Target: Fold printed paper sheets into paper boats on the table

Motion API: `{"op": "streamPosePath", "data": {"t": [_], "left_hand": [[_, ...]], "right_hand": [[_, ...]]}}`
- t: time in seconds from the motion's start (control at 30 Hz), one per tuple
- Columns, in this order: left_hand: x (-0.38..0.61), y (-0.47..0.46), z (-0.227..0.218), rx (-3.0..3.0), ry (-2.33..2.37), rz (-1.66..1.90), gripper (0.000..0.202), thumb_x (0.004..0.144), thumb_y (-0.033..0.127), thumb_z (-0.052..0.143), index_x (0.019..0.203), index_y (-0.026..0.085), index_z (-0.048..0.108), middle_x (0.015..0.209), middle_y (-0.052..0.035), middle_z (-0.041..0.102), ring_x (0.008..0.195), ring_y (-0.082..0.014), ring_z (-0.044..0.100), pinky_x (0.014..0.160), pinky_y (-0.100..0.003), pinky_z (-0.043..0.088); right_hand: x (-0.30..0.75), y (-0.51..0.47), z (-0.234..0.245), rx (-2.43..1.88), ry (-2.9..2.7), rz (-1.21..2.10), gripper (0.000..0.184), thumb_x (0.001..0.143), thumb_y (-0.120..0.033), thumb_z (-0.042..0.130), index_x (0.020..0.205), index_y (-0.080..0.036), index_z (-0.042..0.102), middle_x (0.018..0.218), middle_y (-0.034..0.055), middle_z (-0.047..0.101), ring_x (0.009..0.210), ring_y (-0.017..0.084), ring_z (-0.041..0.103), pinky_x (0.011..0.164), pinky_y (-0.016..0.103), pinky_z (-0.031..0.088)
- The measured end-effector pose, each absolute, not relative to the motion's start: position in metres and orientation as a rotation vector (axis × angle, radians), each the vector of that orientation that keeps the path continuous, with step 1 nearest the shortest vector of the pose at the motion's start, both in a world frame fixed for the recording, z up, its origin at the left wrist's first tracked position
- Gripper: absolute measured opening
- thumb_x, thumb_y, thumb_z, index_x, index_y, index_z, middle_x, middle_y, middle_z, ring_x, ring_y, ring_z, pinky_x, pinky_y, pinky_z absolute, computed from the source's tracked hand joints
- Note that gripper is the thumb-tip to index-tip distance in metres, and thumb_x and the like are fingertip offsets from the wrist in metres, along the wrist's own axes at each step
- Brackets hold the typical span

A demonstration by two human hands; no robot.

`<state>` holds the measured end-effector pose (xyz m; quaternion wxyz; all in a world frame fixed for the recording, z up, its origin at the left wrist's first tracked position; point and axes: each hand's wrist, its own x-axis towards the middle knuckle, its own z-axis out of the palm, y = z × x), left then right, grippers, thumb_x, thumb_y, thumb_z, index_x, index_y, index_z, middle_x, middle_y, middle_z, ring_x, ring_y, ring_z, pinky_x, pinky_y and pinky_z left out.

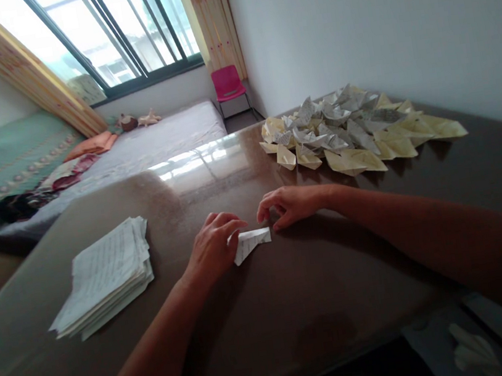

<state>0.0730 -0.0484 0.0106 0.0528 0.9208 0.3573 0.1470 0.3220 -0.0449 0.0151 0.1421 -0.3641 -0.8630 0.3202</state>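
A small folded piece of printed paper (253, 240) lies on the brown table in front of me. My left hand (216, 243) has its thumb and fingers around the left end of the paper, partly hiding it. My right hand (293, 204) is just beyond the paper's right end, its bent fingers apart and nothing visible between them. To the left sits a stack of printed sheets (104, 271). Folded paper boats (341, 132), some white and some yellowish, are heaped on the far right of the table.
The glossy table (264, 348) reaches the white wall (372, 21) at right. Behind it are a bed (169, 134), a pink chair (228, 84) and a curtained window (127, 37). Below the near table edge, a grey surface (441, 342) holds a pale crumpled item.
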Motion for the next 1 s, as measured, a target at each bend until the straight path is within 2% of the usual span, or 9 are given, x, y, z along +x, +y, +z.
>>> {"op": "streamPosePath", "data": {"t": [0.17, 0.27, 0.43, 0.6, 0.83, 1.0], "left_hand": [[0.084, -0.061, 0.010, 2.777, 1.060, 0.345, 0.027, 0.091, 0.042, 0.050, 0.104, 0.025, 0.066, 0.096, -0.0035, 0.065, 0.088, -0.0193, 0.058, 0.077, -0.032, 0.047], [0.085, -0.060, 0.006, 2.800, 1.051, 0.342, 0.025, 0.093, 0.037, 0.046, 0.100, 0.024, 0.067, 0.095, -0.0032, 0.065, 0.085, -0.0171, 0.058, 0.075, -0.029, 0.045], [0.082, -0.058, 0.003, 2.812, 1.062, 0.374, 0.023, 0.093, 0.036, 0.047, 0.097, 0.026, 0.068, 0.094, -0.0007, 0.066, 0.071, -0.0118, 0.057, 0.067, -0.025, 0.043], [0.083, -0.062, 0.005, 2.851, 1.099, 0.362, 0.026, 0.095, 0.037, 0.043, 0.096, 0.026, 0.067, 0.094, -0.0009, 0.066, 0.071, -0.0124, 0.056, 0.068, -0.026, 0.042], [0.085, -0.063, 0.005, 2.900, 1.108, 0.342, 0.024, 0.093, 0.038, 0.046, 0.098, 0.026, 0.065, 0.093, -0.0020, 0.066, 0.085, -0.0165, 0.059, 0.072, -0.027, 0.043], [0.088, -0.064, 0.003, 2.923, 1.178, 0.328, 0.021, 0.094, 0.032, 0.044, 0.096, 0.024, 0.063, 0.088, -0.0022, 0.065, 0.081, -0.0160, 0.058, 0.069, -0.026, 0.042]], "right_hand": [[0.314, -0.047, 0.006, -1.042, -2.415, 0.842, 0.015, 0.081, -0.024, 0.064, 0.093, -0.016, 0.070, 0.084, 0.0012, 0.066, 0.069, 0.010, 0.055, 0.066, 0.021, 0.041], [0.313, -0.046, 0.003, -1.044, -2.389, 0.857, 0.014, 0.083, -0.025, 0.062, 0.091, -0.016, 0.070, 0.076, -0.0002, 0.065, 0.066, 0.010, 0.055, 0.065, 0.020, 0.040], [0.317, -0.044, 0.005, -0.994, -2.409, 0.863, 0.017, 0.078, -0.021, 0.067, 0.094, -0.015, 0.069, 0.083, 0.0003, 0.065, 0.064, 0.009, 0.051, 0.062, 0.019, 0.039], [0.323, -0.042, 0.010, -0.919, -2.485, 0.958, 0.010, 0.078, -0.022, 0.065, 0.085, -0.014, 0.067, 0.066, -0.0036, 0.058, 0.060, 0.008, 0.050, 0.056, 0.018, 0.036], [0.321, -0.042, 0.007, -0.803, -2.632, 0.804, 0.030, 0.081, -0.030, 0.065, 0.110, -0.020, 0.069, 0.072, -0.0026, 0.060, 0.063, 0.009, 0.053, 0.061, 0.020, 0.037], [0.319, -0.046, 0.009, -0.839, -2.682, 0.594, 0.035, 0.079, -0.040, 0.069, 0.110, -0.023, 0.068, 0.078, -0.0016, 0.063, 0.068, 0.011, 0.056, 0.063, 0.021, 0.036]]}}
